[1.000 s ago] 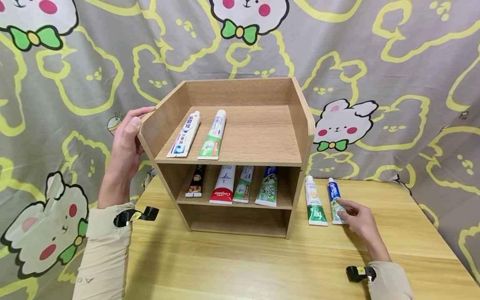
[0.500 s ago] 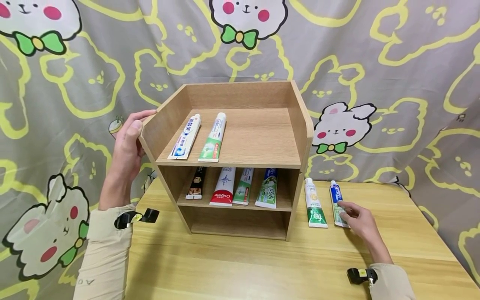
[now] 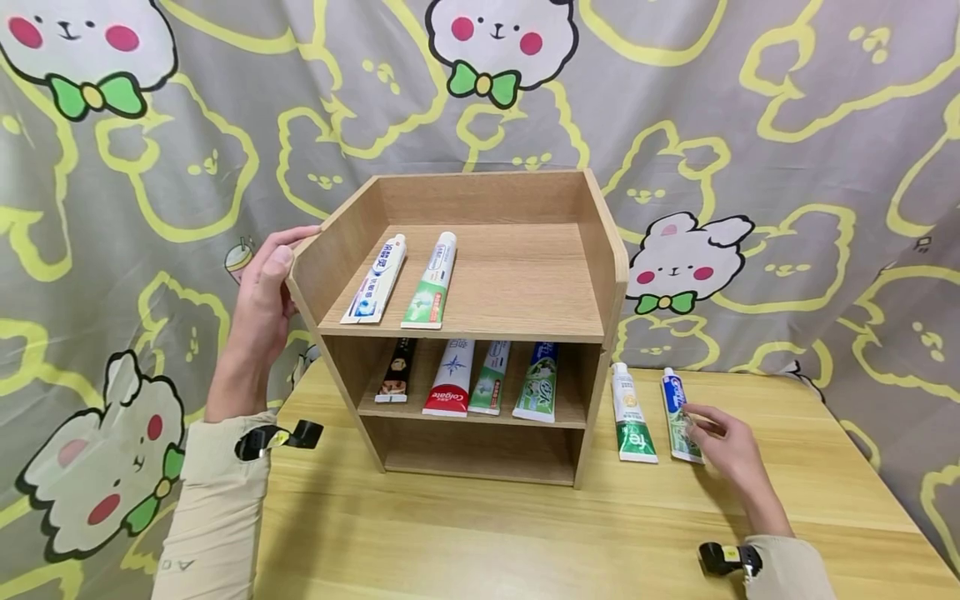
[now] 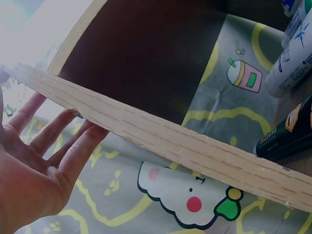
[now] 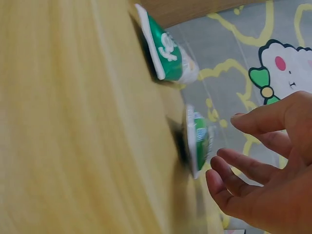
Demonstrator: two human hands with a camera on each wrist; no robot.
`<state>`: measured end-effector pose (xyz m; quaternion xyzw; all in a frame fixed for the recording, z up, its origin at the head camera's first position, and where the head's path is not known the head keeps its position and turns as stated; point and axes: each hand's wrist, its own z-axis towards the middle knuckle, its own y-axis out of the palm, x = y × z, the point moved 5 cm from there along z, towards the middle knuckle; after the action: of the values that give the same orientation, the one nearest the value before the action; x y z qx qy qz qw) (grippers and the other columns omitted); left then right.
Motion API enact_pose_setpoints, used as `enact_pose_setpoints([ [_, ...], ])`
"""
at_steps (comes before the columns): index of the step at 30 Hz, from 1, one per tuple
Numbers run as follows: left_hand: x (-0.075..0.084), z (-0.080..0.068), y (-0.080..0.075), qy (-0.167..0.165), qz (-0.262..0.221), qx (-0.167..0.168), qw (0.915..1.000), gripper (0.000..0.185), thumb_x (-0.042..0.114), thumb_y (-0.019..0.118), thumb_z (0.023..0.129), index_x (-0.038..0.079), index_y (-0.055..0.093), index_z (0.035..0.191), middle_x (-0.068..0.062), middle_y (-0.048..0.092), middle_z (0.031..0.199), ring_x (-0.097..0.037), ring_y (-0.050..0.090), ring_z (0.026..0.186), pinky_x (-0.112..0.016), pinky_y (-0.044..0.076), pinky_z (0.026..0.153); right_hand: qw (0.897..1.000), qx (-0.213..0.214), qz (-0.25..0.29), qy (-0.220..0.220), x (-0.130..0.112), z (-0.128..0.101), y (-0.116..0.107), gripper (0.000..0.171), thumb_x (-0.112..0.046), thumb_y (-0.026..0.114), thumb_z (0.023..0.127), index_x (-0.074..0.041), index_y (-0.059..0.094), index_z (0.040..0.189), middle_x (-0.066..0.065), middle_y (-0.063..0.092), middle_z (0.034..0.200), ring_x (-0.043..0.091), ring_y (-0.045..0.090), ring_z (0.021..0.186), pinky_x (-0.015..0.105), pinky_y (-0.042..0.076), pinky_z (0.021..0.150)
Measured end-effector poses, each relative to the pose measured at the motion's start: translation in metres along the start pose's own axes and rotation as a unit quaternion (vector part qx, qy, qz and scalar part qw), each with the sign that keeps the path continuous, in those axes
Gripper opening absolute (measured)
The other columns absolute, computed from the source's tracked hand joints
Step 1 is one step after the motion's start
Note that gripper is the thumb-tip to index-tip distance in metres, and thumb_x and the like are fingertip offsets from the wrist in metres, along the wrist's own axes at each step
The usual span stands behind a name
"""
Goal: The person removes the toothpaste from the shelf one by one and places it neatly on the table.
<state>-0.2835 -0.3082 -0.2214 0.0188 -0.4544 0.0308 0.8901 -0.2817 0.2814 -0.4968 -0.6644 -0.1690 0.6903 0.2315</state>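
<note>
Toothpaste tube with blue top (image 3: 679, 416), flat on the table (image 3: 480, 533) — right hand (image 3: 724, 446) sits at its outer edge, fingertips at or just over the tube's lower half. Right wrist view: fingers (image 5: 246, 168) loosely spread, thumb apart from them, nothing pinched; the tube's crimped end (image 5: 196, 140) lies just off the fingertips. Contact not certain from either view. Grip not closed.

Just inward of that hand: second loose tube, white and green (image 3: 628, 414), parallel to the first, near but apart from it, cap pointing away.

Further inward: wooden shelf unit (image 3: 480, 329). Middle shelf holds four tubes side by side — black (image 3: 396, 372), red and white (image 3: 448, 379), pale green (image 3: 491, 378), green and white (image 3: 537, 382). Top shelf holds two, white and blue (image 3: 374, 278) and white and green (image 3: 430, 280), both at the end far from the right hand; rest of that shelf bare. Bottom shelf shows no tubes.

Far side of the unit: left hand (image 3: 264, 302) against the side panel, thumb at the front edge. Left wrist view shows fingers (image 4: 58, 141) straight and splayed behind the panel edge — bracing, not gripping.

Judgement: six tubes shelved, two left on the table; the blue-topped one is being reached for, not yet lifted.

Backdrop: rabbit-print curtain (image 3: 787, 125).
</note>
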Motion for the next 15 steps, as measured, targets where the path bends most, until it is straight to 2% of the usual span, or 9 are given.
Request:
enact_pose_setpoints([
  [6,0.001,0.000,-0.002,0.003,0.001,0.004,1.0000,0.044,0.030,0.050,0.098,0.010,0.065,0.134,-0.018,0.058,0.120,-0.026,0.055,0.082,-0.023,0.039,0.047,1.000,0.014,0.018,-0.018,-0.016,-0.003,-0.007,0.043,-0.016,0.060,0.103,0.002,0.057,0.142,0.034,0.051,0.143,0.044,0.053,0.126,0.007,0.043,0.077],
  [10,0.001,-0.001,-0.002,0.005,0.004,0.003,1.0000,0.044,0.030,0.050,0.098,0.010,0.065,0.134,-0.018,0.059,0.120,-0.026,0.056,0.081,-0.023,0.039,0.047,0.999,0.028,0.011,-0.037,-0.030,-0.006,-0.013,0.042,-0.017,0.061,0.103,0.000,0.059,0.141,0.029,0.054,0.141,0.017,0.057,0.115,0.009,0.044,0.078],
  [13,0.001,-0.001,-0.002,0.005,0.006,-0.001,1.0000,0.043,0.031,0.051,0.099,0.010,0.065,0.134,-0.018,0.059,0.118,-0.024,0.055,0.078,-0.023,0.037,0.046,0.997,0.044,0.004,-0.061,-0.042,-0.011,-0.019,0.039,-0.016,0.062,0.103,0.000,0.061,0.138,0.026,0.056,0.140,-0.008,0.053,0.104,0.008,0.045,0.077],
  [15,0.001,-0.001,-0.001,0.006,0.011,-0.004,0.9999,0.043,0.031,0.051,0.099,0.010,0.065,0.135,-0.018,0.059,0.118,-0.024,0.055,0.078,-0.022,0.036,0.046,0.995,0.057,0.001,-0.082,-0.051,-0.015,-0.023,0.037,-0.015,0.063,0.102,0.000,0.064,0.135,0.023,0.060,0.137,-0.016,0.051,0.099,0.008,0.045,0.076],
])
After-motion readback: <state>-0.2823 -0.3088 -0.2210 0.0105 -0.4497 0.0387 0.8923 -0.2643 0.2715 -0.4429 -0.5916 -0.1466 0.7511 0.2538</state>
